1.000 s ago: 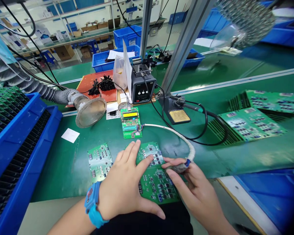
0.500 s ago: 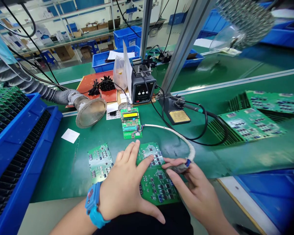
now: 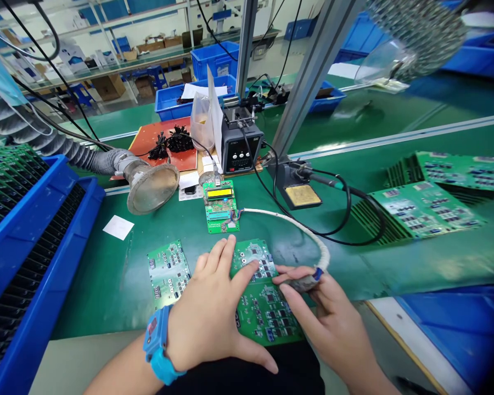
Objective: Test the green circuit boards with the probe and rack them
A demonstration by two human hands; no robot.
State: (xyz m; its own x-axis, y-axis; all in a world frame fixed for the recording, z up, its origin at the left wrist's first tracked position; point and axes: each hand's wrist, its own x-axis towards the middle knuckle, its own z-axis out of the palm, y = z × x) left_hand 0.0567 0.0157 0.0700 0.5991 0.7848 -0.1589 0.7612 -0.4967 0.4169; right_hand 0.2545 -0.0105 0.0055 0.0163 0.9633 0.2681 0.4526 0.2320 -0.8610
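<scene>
My left hand (image 3: pixel 209 307), with a blue watch (image 3: pixel 157 334) on its wrist, lies over a green circuit board panel (image 3: pixel 267 307). Its fingers are stretched out and the thumb is spread. The index fingertip rests on the panel's upper half. My right hand (image 3: pixel 333 318) pinches a grey taped probe head (image 3: pixel 302 283) at the panel's right edge; the probe's tip is hidden, so contact with the board cannot be made out. A white wrapped cable (image 3: pixel 308 235) runs from the probe to a small tester board (image 3: pixel 222 206) with a lit yellow display. Another circuit board (image 3: pixel 168 269) lies left of my left hand.
Blue bins (image 3: pixel 61 252) filled with boards stand at the left, below a fume extraction hood (image 3: pixel 154 189). Behind the tester sits a soldering station (image 3: pixel 242 145), with an iron stand and sponge (image 3: pixel 301 195) beside it. Stacked circuit boards (image 3: pixel 424 206) lie at the right.
</scene>
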